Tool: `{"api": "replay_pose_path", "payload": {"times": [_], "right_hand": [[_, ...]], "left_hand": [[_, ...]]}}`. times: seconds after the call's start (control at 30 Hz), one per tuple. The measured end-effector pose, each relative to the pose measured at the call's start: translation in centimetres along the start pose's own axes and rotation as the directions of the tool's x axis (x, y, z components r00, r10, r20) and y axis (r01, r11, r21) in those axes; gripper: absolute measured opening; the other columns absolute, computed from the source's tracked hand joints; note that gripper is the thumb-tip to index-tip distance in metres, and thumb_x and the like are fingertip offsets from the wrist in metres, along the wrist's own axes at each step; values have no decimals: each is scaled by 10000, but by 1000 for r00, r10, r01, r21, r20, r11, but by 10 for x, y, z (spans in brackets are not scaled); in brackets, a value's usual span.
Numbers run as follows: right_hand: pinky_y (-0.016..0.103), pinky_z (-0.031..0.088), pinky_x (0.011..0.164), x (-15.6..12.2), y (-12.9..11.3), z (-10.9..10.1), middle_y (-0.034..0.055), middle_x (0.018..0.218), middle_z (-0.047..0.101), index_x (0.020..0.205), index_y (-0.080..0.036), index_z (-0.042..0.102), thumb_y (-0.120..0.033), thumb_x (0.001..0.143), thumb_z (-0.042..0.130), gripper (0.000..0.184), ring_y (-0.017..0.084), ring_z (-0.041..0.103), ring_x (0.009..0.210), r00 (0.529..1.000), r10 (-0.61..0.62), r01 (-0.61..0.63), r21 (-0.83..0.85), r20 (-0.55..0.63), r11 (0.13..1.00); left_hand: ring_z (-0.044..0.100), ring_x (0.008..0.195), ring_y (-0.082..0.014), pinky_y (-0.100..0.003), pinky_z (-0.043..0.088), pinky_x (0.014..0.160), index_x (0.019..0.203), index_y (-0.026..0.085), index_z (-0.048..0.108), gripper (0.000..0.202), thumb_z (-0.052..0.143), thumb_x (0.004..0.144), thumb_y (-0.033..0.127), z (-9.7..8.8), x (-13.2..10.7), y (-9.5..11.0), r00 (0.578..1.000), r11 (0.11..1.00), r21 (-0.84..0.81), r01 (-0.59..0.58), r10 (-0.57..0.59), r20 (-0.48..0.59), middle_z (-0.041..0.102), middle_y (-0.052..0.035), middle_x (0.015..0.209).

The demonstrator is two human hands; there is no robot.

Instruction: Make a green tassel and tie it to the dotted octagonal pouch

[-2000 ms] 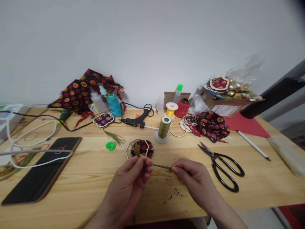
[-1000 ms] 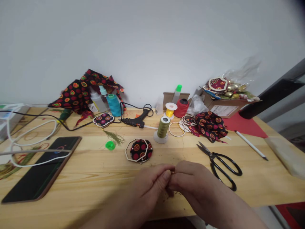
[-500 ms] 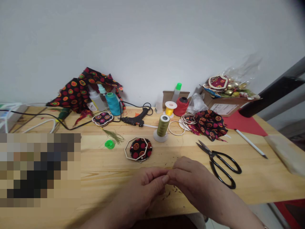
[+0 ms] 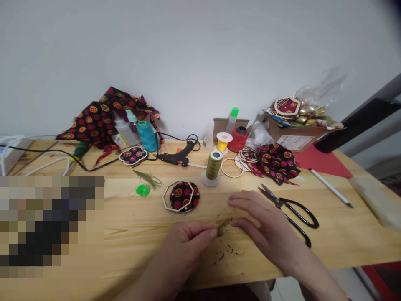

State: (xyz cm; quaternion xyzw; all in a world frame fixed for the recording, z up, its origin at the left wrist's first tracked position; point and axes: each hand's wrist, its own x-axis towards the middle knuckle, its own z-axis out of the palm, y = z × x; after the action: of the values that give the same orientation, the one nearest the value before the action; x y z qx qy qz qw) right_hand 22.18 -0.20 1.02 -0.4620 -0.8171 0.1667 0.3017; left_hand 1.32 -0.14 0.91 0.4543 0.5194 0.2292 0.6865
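Fabric-covered disc (image 4: 180, 194) laid beyond left hand. Left hand (image 4: 191, 246) clamped, thumb against forefinger, on olive thread bundle (image 4: 224, 224); loose end pointed rightward into gap between hands. Right hand (image 4: 263, 225) now parted from left, both seen pressed together half second ago; fingers spread, contact with thread end uncertain. Bundle thus exposed, apparently held by left alone. Scissors (image 4: 278, 202) laid just beyond right hand, untouched.
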Motion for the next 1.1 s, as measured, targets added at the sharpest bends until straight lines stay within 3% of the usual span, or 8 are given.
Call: {"api": "replay_pose_path", "payload": {"times": [0.07,0.2,0.37,0.53,0.7,0.83,0.97,1.1], "right_hand": [[412,460,925,-14,14,-7,120,1114,630,1134,-165,577,-212,922,485,236,253,549,1065,995,47,-68,-258,-88,964],[516,516,809,-52,49,-21,192,1042,668,1057,-80,637,-208,861,480,281,358,601,935,936,324,-330,-656,-135,679],[459,533,848,-79,72,-26,229,1084,673,1146,-9,600,-162,826,465,380,348,637,975,810,577,-467,-713,-107,524],[475,521,870,-77,71,-29,235,1074,664,1137,-12,595,-146,746,485,427,360,631,993,799,590,-491,-692,-116,529],[464,541,758,-71,56,-35,201,1040,624,1088,-92,581,-264,753,487,388,330,652,870,802,590,-548,-507,-93,665],[374,534,694,-62,23,-32,92,888,631,959,-183,570,-399,792,556,273,254,630,790,791,610,-606,-76,43,792],[319,532,686,-63,-3,-18,80,942,630,1044,-204,575,-520,788,599,407,229,617,828,820,481,-572,425,310,702],[315,529,652,-69,-13,-5,70,855,637,1029,-205,612,-614,878,423,475,185,597,688,834,337,-539,519,436,663]], "left_hand": [[540,649,-161,-246,376,640,776,227,792,214,639,790,376,-1,1,-3,998,998,-47,46,-48,-37,677,32,604],[570,706,-174,-254,397,683,792,223,787,180,673,771,362,-2,1,-4,997,988,-142,53,-61,-56,718,21,679],[540,652,-150,-241,392,639,771,215,779,146,694,765,334,-1,2,-2,994,980,-193,56,-73,-82,679,36,620],[414,502,-103,-203,321,511,722,222,770,123,699,770,310,-1,0,-4,992,974,-222,54,-77,-97,439,89,401],[273,409,-67,-193,230,422,729,208,763,119,705,766,305,-5,-3,-3,986,970,-231,71,-104,-131,377,107,389],[242,394,-59,-188,216,398,729,189,760,113,723,744,295,-7,-1,-3,983,960,-274,55,-101,-156,364,113,386],[224,388,-56,-188,197,385,743,174,760,146,746,712,317,-8,0,-6,982,947,-316,60,-113,-152,334,115,383],[184,402,-56,-193,157,390,756,163,754,199,759,685,349,-10,-2,-8,977,949,-315,27,-92,-192,299,119,398]]}}
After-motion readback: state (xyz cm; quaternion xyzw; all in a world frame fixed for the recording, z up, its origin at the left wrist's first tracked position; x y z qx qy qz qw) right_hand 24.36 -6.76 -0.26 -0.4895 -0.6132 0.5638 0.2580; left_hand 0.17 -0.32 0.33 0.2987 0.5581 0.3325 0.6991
